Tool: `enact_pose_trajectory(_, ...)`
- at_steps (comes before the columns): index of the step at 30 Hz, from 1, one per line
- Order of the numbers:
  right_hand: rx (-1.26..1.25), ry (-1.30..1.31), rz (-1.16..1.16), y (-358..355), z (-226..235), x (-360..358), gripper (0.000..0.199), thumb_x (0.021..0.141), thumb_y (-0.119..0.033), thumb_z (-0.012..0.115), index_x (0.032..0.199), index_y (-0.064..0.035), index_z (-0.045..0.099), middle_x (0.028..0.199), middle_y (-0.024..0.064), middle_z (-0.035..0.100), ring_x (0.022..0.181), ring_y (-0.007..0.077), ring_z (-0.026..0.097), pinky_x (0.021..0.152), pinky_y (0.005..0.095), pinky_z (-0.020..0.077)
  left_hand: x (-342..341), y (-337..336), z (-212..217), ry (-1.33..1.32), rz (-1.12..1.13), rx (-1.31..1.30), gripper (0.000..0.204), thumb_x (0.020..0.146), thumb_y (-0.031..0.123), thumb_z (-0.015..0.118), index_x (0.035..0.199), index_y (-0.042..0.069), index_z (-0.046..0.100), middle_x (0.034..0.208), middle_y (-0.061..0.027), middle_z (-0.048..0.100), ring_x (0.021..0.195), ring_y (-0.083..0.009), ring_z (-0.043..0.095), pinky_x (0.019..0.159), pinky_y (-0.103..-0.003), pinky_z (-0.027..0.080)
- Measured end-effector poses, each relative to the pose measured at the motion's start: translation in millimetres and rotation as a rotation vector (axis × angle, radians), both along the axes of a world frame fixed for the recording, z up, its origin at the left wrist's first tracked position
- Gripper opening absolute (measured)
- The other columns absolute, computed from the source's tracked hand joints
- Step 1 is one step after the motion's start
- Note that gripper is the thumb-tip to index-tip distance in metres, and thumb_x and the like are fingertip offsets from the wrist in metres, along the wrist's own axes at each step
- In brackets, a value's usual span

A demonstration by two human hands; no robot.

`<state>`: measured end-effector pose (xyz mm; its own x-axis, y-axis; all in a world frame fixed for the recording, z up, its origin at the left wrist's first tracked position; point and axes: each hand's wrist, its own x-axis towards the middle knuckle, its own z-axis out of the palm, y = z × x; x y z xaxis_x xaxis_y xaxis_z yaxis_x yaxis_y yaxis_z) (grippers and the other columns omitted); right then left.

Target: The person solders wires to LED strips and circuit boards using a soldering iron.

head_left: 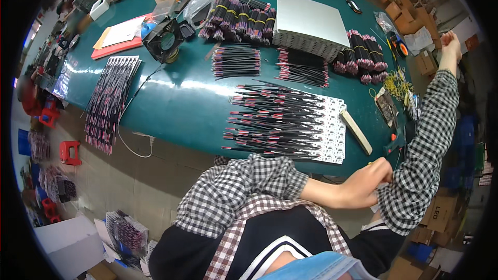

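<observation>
My left hand (pixel 365 184) reaches across my body with its fingers closed on the elbow end of the black-and-white checkered sleeve cover (pixel 428 140) on my right arm. That arm is stretched up and outward past the table's right side. My right hand (pixel 451 46) is raised at its end, with fingers curled and nothing visible in them. Nearest to my left hand on the table are a green-handled tool (pixel 393 145) and a pale bar (pixel 356 133). To their left lies a white circuit board panel (pixel 333 135) with rows of black wires (pixel 275 119) fixed to it.
Behind the panel are loose wire piles (pixel 236 62), yellow-banded wire bundles (pixel 241 19) and a stack of white panels (pixel 311 21). A small black fan (pixel 165 40) stands farther left, near another wired panel (pixel 111 98). Cardboard boxes (pixel 415 18) and red stools (pixel 70 152) stand around the table.
</observation>
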<state>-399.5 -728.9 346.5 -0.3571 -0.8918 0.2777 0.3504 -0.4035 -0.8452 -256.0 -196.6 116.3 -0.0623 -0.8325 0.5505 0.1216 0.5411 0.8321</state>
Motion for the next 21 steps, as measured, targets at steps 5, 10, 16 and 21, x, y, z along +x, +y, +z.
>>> enact_pose_trajectory(5, -0.029, 0.213, -0.165, 39.9, -28.6, 11.2, 0.02, 0.09, -0.018, 0.066, 0.092, 0.0008, 0.071, 0.078, 0.0082, 0.068, 0.066, 0.0144, 0.064, 0.067, 0.029, 0.0577, 12.6, 26.2, 27.6, -0.796, -1.002, 0.155, 0.044, 0.066, 0.013, 0.069, 0.102, -0.007, 0.053, 0.098, -0.023, 0.057, 0.092, -0.0405, 0.059, 0.073, -0.046, 0.051)
enact_pose_trajectory(10, -0.253, 1.31, -0.339, 110.0, -78.4, 18.4, 0.032, 0.092, -0.037, 0.063, 0.105, -0.0096, 0.074, 0.082, 0.0025, 0.071, 0.071, 0.0099, 0.064, 0.068, 0.0263, 0.0499, 35.3, 49.7, 63.3, -0.478, -0.062, -0.375, 0.048, 0.061, 0.021, 0.072, 0.098, -0.004, 0.055, 0.084, -0.013, 0.053, 0.073, -0.0293, 0.058, 0.056, -0.04, 0.047)
enact_pose_trajectory(16, -0.757, 1.834, -0.19, 194.2, -170.3, 117.6, 0.02, 0.091, -0.032, 0.057, 0.091, -0.0133, 0.064, 0.086, 0.0122, 0.068, 0.079, 0.0354, 0.066, 0.066, 0.0472, 0.0516, -38.1, 40.7, 108.7, -0.468, -0.15, -0.68, 0.035, 0.064, 0.018, 0.072, 0.092, 0.001, 0.062, 0.081, -0.0102, 0.061, 0.074, -0.0247, 0.063, 0.055, -0.038, 0.046)
enact_pose_trajectory(21, -0.777, 1.813, -0.119, 237.1, -237.8, 158.1, 0.016, 0.089, -0.027, 0.059, 0.084, -0.0128, 0.065, 0.08, 0.0107, 0.069, 0.073, 0.0309, 0.067, 0.062, 0.0434, 0.0529, -67.8, 66.5, 105.5, -0.703, -0.489, -0.986, 0.018, 0.07, 0.03, 0.069, 0.074, 0.013, 0.072, 0.069, -0.0066, 0.068, 0.067, -0.0255, 0.068, 0.046, -0.043, 0.046)
